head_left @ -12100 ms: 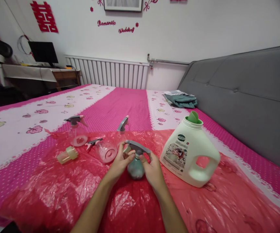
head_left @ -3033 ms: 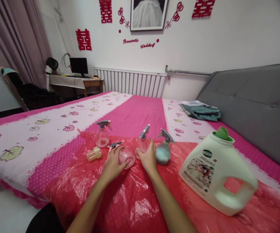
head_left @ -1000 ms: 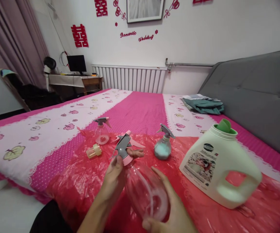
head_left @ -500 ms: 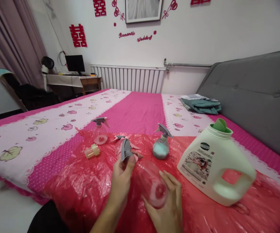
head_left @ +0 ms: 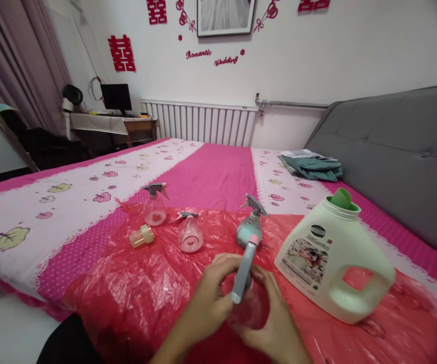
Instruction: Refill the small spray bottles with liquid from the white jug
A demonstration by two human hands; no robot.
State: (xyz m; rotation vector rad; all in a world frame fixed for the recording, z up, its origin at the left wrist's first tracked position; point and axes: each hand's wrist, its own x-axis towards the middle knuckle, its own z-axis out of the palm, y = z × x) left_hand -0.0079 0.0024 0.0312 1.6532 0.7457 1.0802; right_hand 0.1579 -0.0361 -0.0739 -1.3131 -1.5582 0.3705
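Note:
Both hands hold one clear pink spray bottle (head_left: pixel 251 308) upright above the red plastic sheet (head_left: pixel 135 298). My left hand (head_left: pixel 213 298) is closed round its neck beside the grey trigger head (head_left: pixel 243 270). My right hand (head_left: pixel 273 323) wraps the round body from the right. Beyond my hands stands a spray bottle filled with pale blue liquid (head_left: pixel 249 225). Two more clear pink spray bottles stand further left, one (head_left: pixel 190 233) near the middle and one (head_left: pixel 154 205) at the sheet's far corner.
A big white detergent jug (head_left: pixel 332 263) with a green funnel (head_left: pixel 340 198) in its mouth stands at the right. A small yellowish cap (head_left: pixel 141 236) lies at the left. The sheet covers a pink bed (head_left: pixel 207 172) with a grey headboard (head_left: pixel 396 156); folded clothes (head_left: pixel 311 166) lie far right.
The bottle was lying tilted in my hands, base toward me. It now stands upright with its trigger head on top, and both hands have closed round it.

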